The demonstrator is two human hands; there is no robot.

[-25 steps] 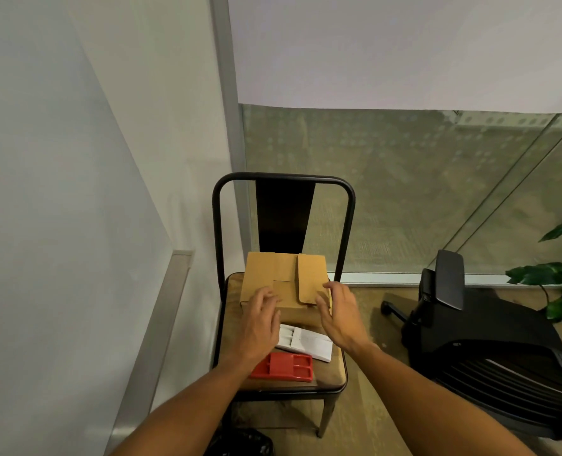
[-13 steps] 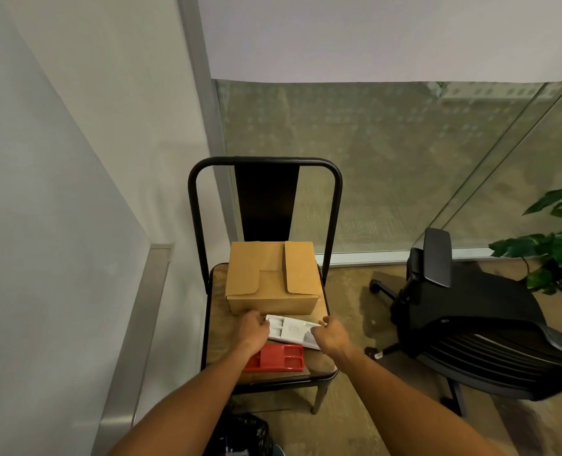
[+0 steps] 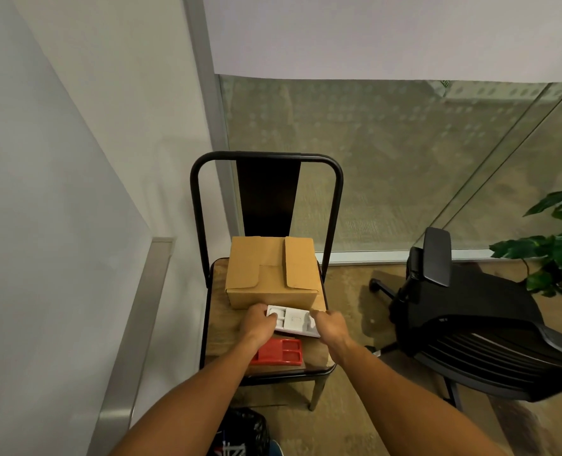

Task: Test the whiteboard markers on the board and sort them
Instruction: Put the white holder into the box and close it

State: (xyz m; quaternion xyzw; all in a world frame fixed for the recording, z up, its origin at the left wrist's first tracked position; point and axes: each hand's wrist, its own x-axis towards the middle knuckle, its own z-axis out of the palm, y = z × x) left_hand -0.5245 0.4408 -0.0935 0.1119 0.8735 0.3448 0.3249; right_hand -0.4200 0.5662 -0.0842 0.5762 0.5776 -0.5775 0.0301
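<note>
- Head view: the left hand [image 3: 257, 325] and the right hand [image 3: 329, 325] are both gripping the white tray [image 3: 293, 320], one at each short end, with the fingers curled over its edges. So the tray's long axis is running across the person from left to right, tilted slightly, with its right end lying a little nearer the person.
- The tray is sitting on the wooden seat of the chair [image 3: 222, 327], just in front of the closed cardboard box [image 3: 271, 273] and apparently touching its front face. Both hands are equally near it.
- The red tray [image 3: 279, 353] is lying nearer the person on the same seat, partly hidden under the left forearm.
- No markers are showing; they are probably inside the box, though that cannot be confirmed.
- The whiteboard [image 3: 43, 225] is standing to the left of the chair, so any testing would call for a turn that way.
- The coming move is likely repositioning the white tray on the seat.
</note>
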